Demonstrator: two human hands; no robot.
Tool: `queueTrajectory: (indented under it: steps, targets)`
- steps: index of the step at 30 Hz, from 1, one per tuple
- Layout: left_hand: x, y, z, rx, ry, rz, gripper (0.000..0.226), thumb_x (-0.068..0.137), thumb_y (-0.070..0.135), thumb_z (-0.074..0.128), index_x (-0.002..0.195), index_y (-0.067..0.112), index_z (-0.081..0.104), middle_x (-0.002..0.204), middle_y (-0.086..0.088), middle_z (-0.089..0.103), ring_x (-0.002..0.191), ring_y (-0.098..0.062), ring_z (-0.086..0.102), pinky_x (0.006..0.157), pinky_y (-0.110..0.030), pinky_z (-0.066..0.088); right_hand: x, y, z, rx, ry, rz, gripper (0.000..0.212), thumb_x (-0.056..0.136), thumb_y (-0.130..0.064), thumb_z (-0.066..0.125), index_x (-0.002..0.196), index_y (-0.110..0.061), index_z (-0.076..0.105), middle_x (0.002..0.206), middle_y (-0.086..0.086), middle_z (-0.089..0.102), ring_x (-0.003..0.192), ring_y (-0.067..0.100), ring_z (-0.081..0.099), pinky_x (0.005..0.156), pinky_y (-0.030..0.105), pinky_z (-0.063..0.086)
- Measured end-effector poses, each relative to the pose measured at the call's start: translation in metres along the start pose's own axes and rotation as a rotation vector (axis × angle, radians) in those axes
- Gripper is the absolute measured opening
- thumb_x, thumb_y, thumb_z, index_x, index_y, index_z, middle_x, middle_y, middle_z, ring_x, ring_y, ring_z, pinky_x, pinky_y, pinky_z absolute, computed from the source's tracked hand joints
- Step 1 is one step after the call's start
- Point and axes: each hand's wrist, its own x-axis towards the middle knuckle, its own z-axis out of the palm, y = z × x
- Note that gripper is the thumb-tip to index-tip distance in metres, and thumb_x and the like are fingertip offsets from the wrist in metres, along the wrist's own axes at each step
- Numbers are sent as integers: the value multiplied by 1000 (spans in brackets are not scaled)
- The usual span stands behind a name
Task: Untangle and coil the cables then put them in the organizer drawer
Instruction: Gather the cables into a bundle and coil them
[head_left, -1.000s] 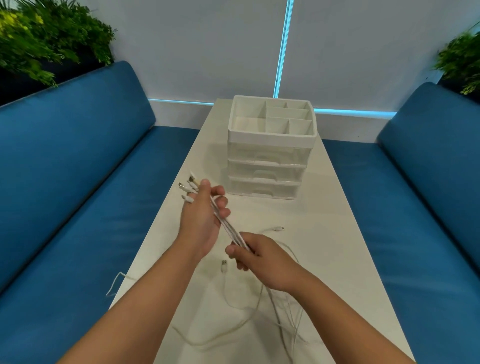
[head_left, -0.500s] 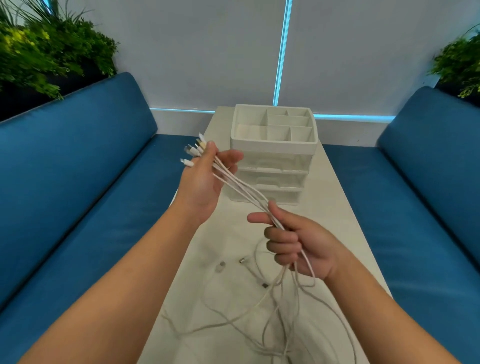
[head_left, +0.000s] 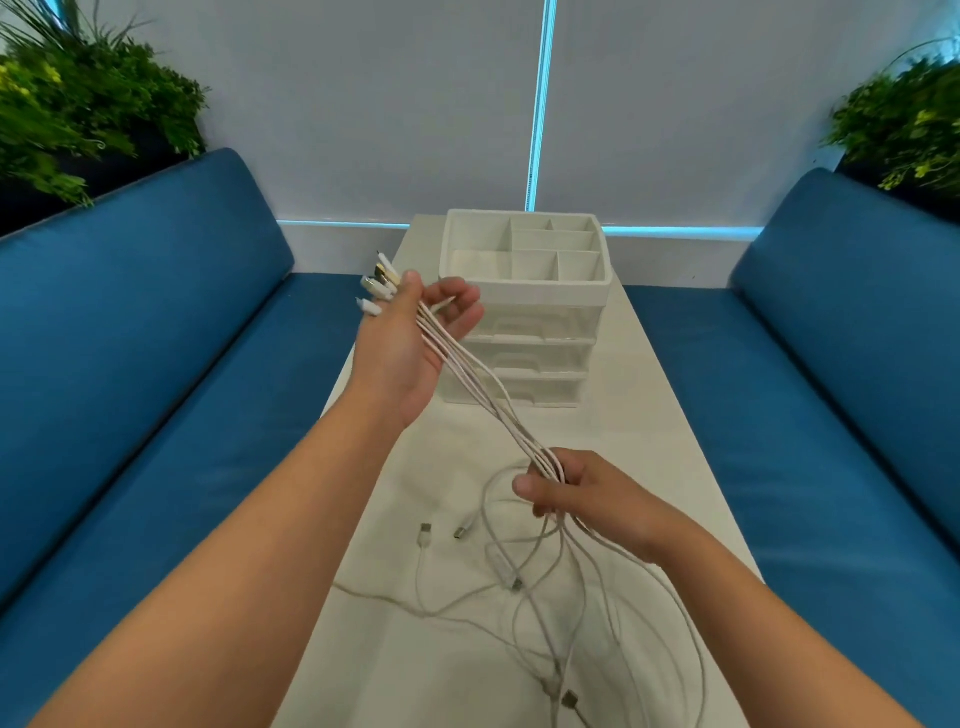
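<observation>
Right now my left hand (head_left: 410, 343) pinches a bunch of thin white rubbery charging cables (head_left: 483, 384) near their plug ends, with my thumb pressing them against my curled fingers, and the little plugs (head_left: 378, 288) stick out past my hand like a fan. My right hand (head_left: 576, 493) is closed around the same bunch lower down, fingers wrapped round the cords. Between my two hands the cords run in a nearly straight line, side by side. Below my right hand they fall loose and lie in a messy pile of loops on the long white table (head_left: 665, 415), with some plugs lying free there. I think these cords are very light and floppy. They bend any way they like and can slide through my fingers, so I should hold them firmly but not yank, because the thin parts by the plugs could get hurt. The best place to hold is just behind the plugs, where I hold now, and then let the cords slip through my other hand to comb out the knots. The white plastic organizer with three drawers and a tray on top (head_left: 524, 306) stands farther back on the table, and its drawers look closed. Half a second ago my hands were closer together. Now my right hand has slid lower along the cords, nearer to me, so the straight part is longer.
</observation>
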Motion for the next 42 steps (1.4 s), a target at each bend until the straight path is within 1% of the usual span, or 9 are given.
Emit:
queueTrajectory:
  steps: [6, 11, 14, 17, 23, 30, 36, 39, 42]
  targets:
    - [12, 10, 3, 82, 71, 91, 32, 107, 22, 38, 81, 8, 50, 51, 1, 54, 50, -12, 59, 58, -27, 56, 3, 1, 6, 236, 101, -99, 28, 96, -38, 50, 84, -14, 55, 69, 1, 46, 49, 11, 31, 49, 25, 32]
    - [17, 17, 5, 2, 59, 128, 28, 108, 21, 37, 101, -1, 54, 61, -5, 66, 64, -18, 71, 65, -30, 59, -3, -25, -19, 314, -54, -44, 52, 90, -51, 44, 87, -6, 69, 46, 4, 45, 40, 14, 41, 57, 31, 50]
    - [18, 17, 12, -18, 1, 163, 27, 108, 19, 36, 100, 1, 54, 72, -9, 69, 75, -22, 72, 73, -33, 59, 3, -26, -22, 81, -58, 68, 62, 93, -57, 38, 88, -5, 72, 52, 6, 57, 49, 18, 55, 67, 33, 51]
    - [17, 12, 16, 40, 16, 164, 23, 107, 21, 39, 96, 8, 54, 73, -4, 65, 66, -15, 67, 65, -28, 57, 14, -17, -15, -79, 61, 163, 68, 93, -65, 34, 83, -8, 70, 49, -1, 46, 45, 15, 40, 56, 27, 40]
    - [37, 48, 9, 0, 71, 162, 36, 107, 23, 39, 71, 18, 39, 53, 7, 34, 41, -5, 23, 36, -18, 19, 5, -1, -18, -29, 93, -184, 32, 96, -41, 49, 87, -11, 56, 65, -5, 48, 58, 8, 42, 58, 19, 37]
    - [35, 39, 10, 63, 54, 115, 38, 104, 23, 43, 68, 22, 33, 51, 9, 26, 40, -5, 17, 36, -19, 14, 22, 31, -4, -504, 235, -47, 41, 99, -46, 42, 70, -18, 43, 69, -4, 48, 65, 12, 49, 68, 30, 40]
    - [29, 50, 12, 13, 87, 157, 42, 101, 44, 47, 66, 24, 35, 54, 8, 24, 44, -7, 15, 37, -20, 14, 9, 34, 7, 241, 22, -77, 38, 98, -37, 44, 100, -11, 72, 56, 3, 44, 51, 13, 44, 63, 26, 48]
    - [28, 49, 16, 16, 66, 168, 42, 101, 46, 47, 68, 24, 35, 54, 9, 23, 44, -7, 15, 38, -21, 13, 17, 41, 12, -147, 70, -111, 35, 97, -51, 42, 109, -31, 69, 67, -3, 50, 63, 11, 49, 68, 26, 44]
    - [24, 40, 16, 43, 61, 182, 43, 101, 46, 47, 67, 24, 32, 54, 8, 22, 45, -7, 14, 39, -21, 14, 33, 52, 3, -812, 423, -78, 39, 102, -33, 40, 141, -32, 41, 116, -4, 58, 102, 18, 57, 80, 32, 44]
